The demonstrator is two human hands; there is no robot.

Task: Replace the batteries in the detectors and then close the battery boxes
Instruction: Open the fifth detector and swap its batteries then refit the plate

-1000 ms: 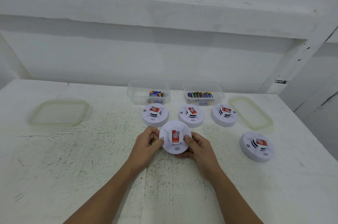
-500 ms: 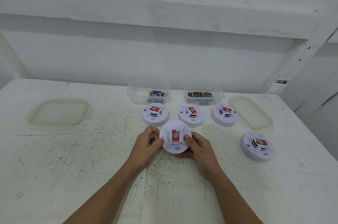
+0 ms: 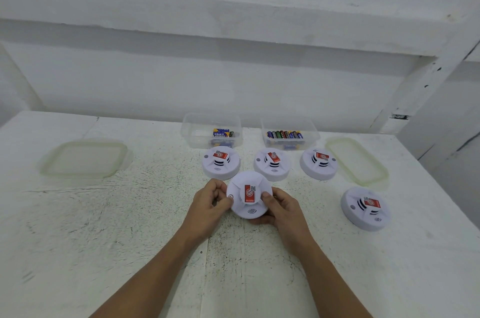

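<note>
Fingers [image 3: 267, 197] of both hands grip one white detector [image 3: 249, 194] at frame centre.

Left hand [image 3: 210, 206] clamps the detector's left edge; right hand [image 3: 283, 210] cups its right side and underside, thumb on top. Detector count: five. One is held, three sit in a row [image 3: 272, 164] just above it, and one [image 3: 365, 208] lies apart at right. Each carries a red label. Two clear battery boxes [image 3: 211, 130] [image 3: 289, 133], both uncovered and holding batteries, stand behind the row. Two lids lie on the table [image 3: 104, 239]: one [image 3: 83, 159] at left, one [image 3: 357, 160] at right.
</note>
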